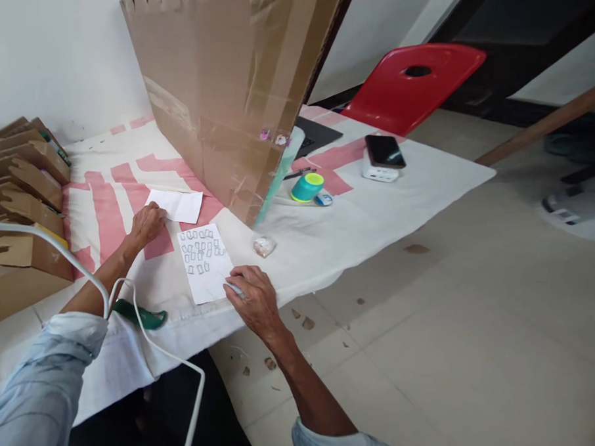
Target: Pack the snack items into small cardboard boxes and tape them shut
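Note:
My left hand (148,224) is closed, its fingertips pinching the left edge of a small blank white paper (187,206) with a crease in it. Nearer to me lies a white sheet (203,281) covered with several small hand-drawn rectangles. At that sheet's right edge, my right hand (255,297) is curled round a small whitish object, mostly hidden by the fingers. Just beyond the right hand sits a small clear plastic packet (263,246) with something pale and brownish inside.
A tall cardboard panel (210,81) stands on the table. Cardboard holders (25,237) line the left. A green tape dispenser-like object (148,316) and a white cable (140,321) are near me. A teal sharpener-like pot (306,189), phone (385,151) and red chair (412,83) are beyond.

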`<action>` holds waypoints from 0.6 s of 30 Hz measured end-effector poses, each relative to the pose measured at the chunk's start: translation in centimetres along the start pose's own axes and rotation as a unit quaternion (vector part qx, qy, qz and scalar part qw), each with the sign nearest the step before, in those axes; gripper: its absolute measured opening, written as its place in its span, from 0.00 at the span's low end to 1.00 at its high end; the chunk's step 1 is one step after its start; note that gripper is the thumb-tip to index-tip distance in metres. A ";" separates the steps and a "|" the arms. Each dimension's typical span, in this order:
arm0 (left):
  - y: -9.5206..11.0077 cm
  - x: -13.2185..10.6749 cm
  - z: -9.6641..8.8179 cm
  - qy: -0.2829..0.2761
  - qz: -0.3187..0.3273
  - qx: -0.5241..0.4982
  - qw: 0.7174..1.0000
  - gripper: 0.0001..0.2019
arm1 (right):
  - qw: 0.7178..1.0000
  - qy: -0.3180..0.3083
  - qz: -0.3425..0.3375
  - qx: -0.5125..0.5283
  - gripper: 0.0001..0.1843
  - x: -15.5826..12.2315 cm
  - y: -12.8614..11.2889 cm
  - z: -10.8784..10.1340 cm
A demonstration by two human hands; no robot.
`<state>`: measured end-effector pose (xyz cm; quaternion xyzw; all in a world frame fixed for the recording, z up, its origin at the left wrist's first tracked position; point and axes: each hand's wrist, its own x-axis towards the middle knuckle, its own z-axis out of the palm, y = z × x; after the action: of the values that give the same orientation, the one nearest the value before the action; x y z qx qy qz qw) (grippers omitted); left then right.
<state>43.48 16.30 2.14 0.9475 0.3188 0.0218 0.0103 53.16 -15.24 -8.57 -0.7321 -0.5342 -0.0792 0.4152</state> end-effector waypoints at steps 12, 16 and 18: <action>1.1 -11.0 2.5 0.024 0.137 -0.195 0.971 0.14 | 1.000 0.013 -0.026 0.004 0.12 -0.2 -0.1 -0.3; 1.8 -10.7 3.2 0.003 0.162 -0.193 0.968 0.18 | 0.998 0.028 -0.048 -0.004 0.12 -0.1 -0.1 -0.4; 2.1 -10.1 3.3 -0.009 0.178 -0.168 0.970 0.19 | 0.998 0.030 -0.055 -0.010 0.12 0.0 -0.2 -0.4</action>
<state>36.87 8.54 -1.48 0.9740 0.1368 0.0677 0.1677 53.16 -15.51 -8.24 -0.7030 -0.5603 -0.1291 0.4186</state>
